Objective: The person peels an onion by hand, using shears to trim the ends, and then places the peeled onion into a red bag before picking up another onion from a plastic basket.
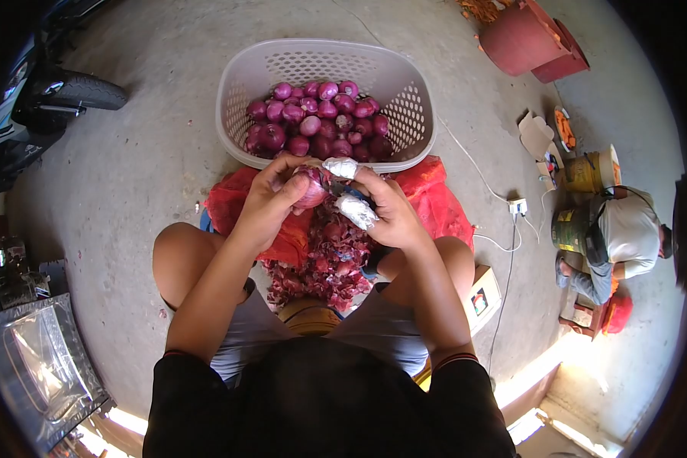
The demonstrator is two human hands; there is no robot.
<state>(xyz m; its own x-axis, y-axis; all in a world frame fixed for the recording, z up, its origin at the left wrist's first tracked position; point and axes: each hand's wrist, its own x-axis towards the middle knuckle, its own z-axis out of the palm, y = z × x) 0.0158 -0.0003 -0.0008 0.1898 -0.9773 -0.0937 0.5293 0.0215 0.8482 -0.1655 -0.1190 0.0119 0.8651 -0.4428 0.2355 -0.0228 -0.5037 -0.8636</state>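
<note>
My left hand [271, 200] is closed around a red onion [311, 188], its loose outer skin partly showing. Close against the onion is my right hand [385, 206], with silvery wrapping [356, 211] on its thumb and on a finger. Those wrapped digits close on a small dark-blue tool [345, 188], mostly hidden, whose kind I cannot make out. Below both hands, a heap of onion skins [330, 256] lies between my legs, over red mesh sacking [435, 202]. Just beyond my hands stands a grey perforated basket [237, 99] holding many red onions [313, 122].
A motorcycle wheel [88, 90] is at the upper left. Reddish tubs [515, 38] stand at the upper right. A power strip [517, 206] with cables lies on the floor at the right. Farther right, another person [630, 229] bends beside buckets [588, 172].
</note>
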